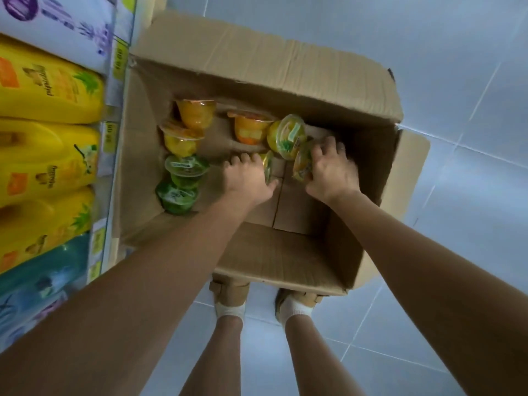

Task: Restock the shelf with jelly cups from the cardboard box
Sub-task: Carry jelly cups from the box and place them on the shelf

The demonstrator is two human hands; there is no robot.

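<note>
Inside the cardboard box (274,67), near its middle: left jelly cup (268,167) is gripped by left hand (248,180), right jelly cup (301,162) by right hand (333,170). Both are tipped sideways, axes roughly level, lids turned toward each other.

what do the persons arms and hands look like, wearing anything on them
No sleeves in view: the left forearm and right forearm are bare. The left hand and right hand are ungloved, and no watch or bracelet shows on either wrist. Any ring is too blurred to tell.
</note>
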